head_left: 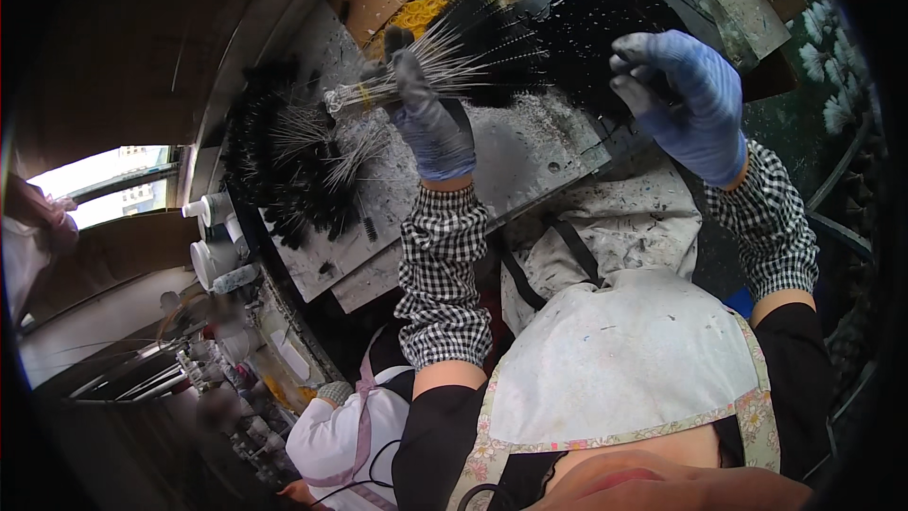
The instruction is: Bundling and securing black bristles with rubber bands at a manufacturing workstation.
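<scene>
Hands: two, both in blue gloves with black-and-white checked sleeve covers.
Left hand (430, 123): its grip is clamped round one bundle of wire-stemmed brushes (445, 57), held up over the bench; the bare wire ends point left, the black bristle heads fan out to the right.
Right hand (686, 99): raised, fingers curled loosely and apart, holding nothing that can be seen; it hangs just beside the black bristle heap at the far right.
Brushes in the bundle: too many and too fine to count.
Bench (530, 147): one grey, scuffed, paint-flecked sheet, tilted in the view, under both hands.
Loose brush pile (293, 156): one heap lying on the left part of the bench, black heads outward, silver stems crossing in the middle; well apart from the held bundle.
Black bristle heap (596, 28): one dark mass at the far side of the bench, partly hidden behind the bundle and the right hand.
Yellow rubber bands (416, 14): one small cluster beyond the left hand, count unclear.
White rolls (213, 237): about three, at the bench's left edge.
Apron (615, 360): one, pale and stained, filling the lower middle.
Other person (345, 426): one, in a white top, low left.
</scene>
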Demonstrator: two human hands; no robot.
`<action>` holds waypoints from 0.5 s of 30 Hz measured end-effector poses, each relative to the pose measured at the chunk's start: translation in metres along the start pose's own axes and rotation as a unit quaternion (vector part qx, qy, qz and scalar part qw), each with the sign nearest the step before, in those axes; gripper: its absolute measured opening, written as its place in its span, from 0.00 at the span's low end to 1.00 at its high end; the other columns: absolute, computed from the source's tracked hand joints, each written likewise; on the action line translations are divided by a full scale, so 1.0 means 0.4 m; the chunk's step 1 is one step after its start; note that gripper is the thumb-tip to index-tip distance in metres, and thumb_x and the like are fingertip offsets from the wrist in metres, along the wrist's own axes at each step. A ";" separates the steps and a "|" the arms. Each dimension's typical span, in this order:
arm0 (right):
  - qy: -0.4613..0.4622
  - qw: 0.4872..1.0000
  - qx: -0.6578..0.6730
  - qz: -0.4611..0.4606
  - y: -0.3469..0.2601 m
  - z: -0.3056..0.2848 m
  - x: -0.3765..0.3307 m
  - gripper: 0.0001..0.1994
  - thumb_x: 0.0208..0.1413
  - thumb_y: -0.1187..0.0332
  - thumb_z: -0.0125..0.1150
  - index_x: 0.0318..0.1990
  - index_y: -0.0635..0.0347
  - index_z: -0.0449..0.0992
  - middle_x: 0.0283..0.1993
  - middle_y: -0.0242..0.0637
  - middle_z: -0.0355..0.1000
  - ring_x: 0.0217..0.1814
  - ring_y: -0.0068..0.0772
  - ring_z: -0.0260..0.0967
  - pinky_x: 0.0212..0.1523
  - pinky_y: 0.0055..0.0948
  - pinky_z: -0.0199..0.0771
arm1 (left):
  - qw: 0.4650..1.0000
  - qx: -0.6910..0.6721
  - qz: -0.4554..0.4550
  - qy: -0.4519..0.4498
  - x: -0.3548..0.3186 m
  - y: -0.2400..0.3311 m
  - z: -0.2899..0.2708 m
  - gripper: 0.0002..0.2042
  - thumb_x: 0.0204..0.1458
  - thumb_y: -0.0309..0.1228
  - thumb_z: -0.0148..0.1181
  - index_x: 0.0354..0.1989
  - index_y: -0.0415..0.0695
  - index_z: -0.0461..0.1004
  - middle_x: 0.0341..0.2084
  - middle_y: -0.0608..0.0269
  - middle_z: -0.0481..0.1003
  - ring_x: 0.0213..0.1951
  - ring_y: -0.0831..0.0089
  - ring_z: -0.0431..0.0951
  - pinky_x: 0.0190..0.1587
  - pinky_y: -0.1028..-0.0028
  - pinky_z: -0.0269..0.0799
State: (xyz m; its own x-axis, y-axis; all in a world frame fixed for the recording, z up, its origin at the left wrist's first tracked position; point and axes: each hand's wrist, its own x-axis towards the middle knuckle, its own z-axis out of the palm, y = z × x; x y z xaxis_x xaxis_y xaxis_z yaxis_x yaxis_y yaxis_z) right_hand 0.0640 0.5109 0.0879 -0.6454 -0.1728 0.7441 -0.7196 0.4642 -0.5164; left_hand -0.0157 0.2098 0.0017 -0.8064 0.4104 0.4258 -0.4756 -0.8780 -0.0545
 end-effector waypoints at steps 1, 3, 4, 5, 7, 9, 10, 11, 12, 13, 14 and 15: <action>-0.025 0.998 0.048 0.009 -0.019 -0.037 -0.034 0.12 0.57 0.71 0.71 0.48 0.58 0.80 0.38 0.37 0.81 0.32 0.27 0.79 0.33 0.27 0.81 | 0.992 0.106 0.042 0.054 -0.030 -0.002 0.041 0.25 0.68 0.36 0.54 0.70 0.41 0.60 0.59 0.51 0.71 0.64 0.65 0.69 0.65 0.63 0.68; -0.052 0.997 0.047 -0.026 -0.048 -0.051 -0.068 0.12 0.54 0.73 0.72 0.45 0.59 0.79 0.37 0.36 0.78 0.27 0.32 0.74 0.27 0.30 0.71 | 0.928 0.314 0.129 0.154 -0.093 -0.034 0.127 0.28 0.70 0.48 0.49 0.72 0.44 0.64 0.71 0.52 0.64 0.72 0.57 0.63 0.75 0.55 0.57; -0.080 0.995 0.052 -0.011 -0.061 -0.041 -0.089 0.12 0.53 0.73 0.72 0.44 0.58 0.79 0.36 0.35 0.77 0.27 0.33 0.74 0.28 0.32 0.71 | 0.847 0.369 0.242 0.296 -0.109 -0.059 0.132 0.27 0.68 0.49 0.49 0.69 0.46 0.68 0.70 0.55 0.66 0.72 0.57 0.63 0.75 0.53 0.56; -0.111 0.992 0.058 0.004 -0.068 -0.024 -0.118 0.12 0.52 0.72 0.72 0.44 0.57 0.79 0.34 0.34 0.76 0.28 0.35 0.73 0.29 0.34 0.70 | 0.842 0.375 0.249 0.296 -0.126 -0.049 0.128 0.27 0.68 0.49 0.49 0.69 0.46 0.68 0.70 0.55 0.66 0.72 0.57 0.63 0.75 0.53 0.56; -0.129 0.989 0.069 0.010 -0.083 0.024 -0.151 0.12 0.51 0.72 0.73 0.43 0.56 0.79 0.32 0.33 0.74 0.30 0.37 0.72 0.31 0.36 0.70 | 0.916 0.220 0.236 0.240 -0.186 -0.005 0.122 0.28 0.68 0.50 0.50 0.69 0.46 0.68 0.69 0.56 0.67 0.71 0.57 0.65 0.75 0.53 0.57; -0.162 0.981 0.100 0.045 -0.101 0.059 -0.177 0.13 0.49 0.70 0.74 0.43 0.54 0.80 0.31 0.33 0.73 0.30 0.38 0.72 0.33 0.37 0.70 | 0.911 0.166 0.275 0.258 -0.236 0.003 0.113 0.27 0.68 0.49 0.50 0.68 0.44 0.69 0.67 0.57 0.69 0.68 0.57 0.68 0.73 0.52 0.62; -0.174 0.977 0.111 0.053 -0.107 0.072 -0.187 0.13 0.49 0.70 0.74 0.43 0.54 0.80 0.31 0.33 0.74 0.30 0.38 0.72 0.33 0.37 0.70 | 0.912 0.158 0.288 0.247 -0.252 0.005 0.111 0.26 0.67 0.44 0.53 0.67 0.41 0.69 0.67 0.51 0.69 0.68 0.54 0.68 0.72 0.48 0.63; -0.186 0.973 0.122 0.060 -0.108 0.083 -0.190 0.13 0.49 0.70 0.74 0.42 0.54 0.80 0.32 0.33 0.74 0.30 0.38 0.72 0.33 0.37 0.70 | 0.912 0.149 0.300 0.235 -0.266 0.008 0.109 0.25 0.66 0.39 0.56 0.67 0.38 0.68 0.67 0.46 0.68 0.68 0.50 0.68 0.71 0.44 0.64; -0.188 0.972 0.127 0.059 -0.109 0.090 -0.190 0.13 0.49 0.70 0.74 0.42 0.54 0.80 0.32 0.33 0.74 0.30 0.38 0.72 0.33 0.37 0.70 | 0.910 0.151 0.305 0.236 -0.269 0.006 0.109 0.25 0.66 0.39 0.56 0.67 0.38 0.68 0.67 0.46 0.68 0.68 0.50 0.68 0.71 0.44 0.64; -0.191 0.973 0.121 0.058 -0.111 0.095 -0.189 0.13 0.49 0.70 0.74 0.42 0.53 0.80 0.32 0.33 0.74 0.31 0.38 0.72 0.33 0.37 0.71 | 0.906 0.139 0.316 0.243 -0.267 0.004 0.108 0.25 0.66 0.40 0.56 0.67 0.38 0.68 0.66 0.46 0.68 0.68 0.50 0.68 0.71 0.43 0.64; -0.193 0.973 0.114 0.057 -0.113 0.100 -0.189 0.12 0.49 0.70 0.74 0.42 0.53 0.80 0.32 0.33 0.75 0.31 0.39 0.73 0.34 0.37 0.71 | 0.902 0.127 0.327 0.250 -0.266 0.003 0.108 0.26 0.66 0.40 0.56 0.67 0.38 0.67 0.66 0.46 0.69 0.68 0.50 0.68 0.71 0.43 0.64; -0.194 0.972 0.117 0.056 -0.111 0.103 -0.192 0.12 0.49 0.70 0.74 0.42 0.53 0.80 0.32 0.33 0.75 0.31 0.39 0.73 0.34 0.37 0.71 | 0.901 0.128 0.330 0.251 -0.263 -0.001 0.110 0.26 0.66 0.40 0.56 0.67 0.38 0.67 0.66 0.46 0.69 0.68 0.50 0.68 0.71 0.43 0.64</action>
State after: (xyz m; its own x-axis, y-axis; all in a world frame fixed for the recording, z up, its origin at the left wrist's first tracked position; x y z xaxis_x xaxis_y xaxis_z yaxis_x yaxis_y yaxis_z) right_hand 0.1349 0.4677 0.0363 -0.7381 -0.4689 0.4850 -0.6487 0.2956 -0.7013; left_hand 0.0847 0.1562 -0.0034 -0.9717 -0.2189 -0.0889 0.2108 -0.9732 0.0923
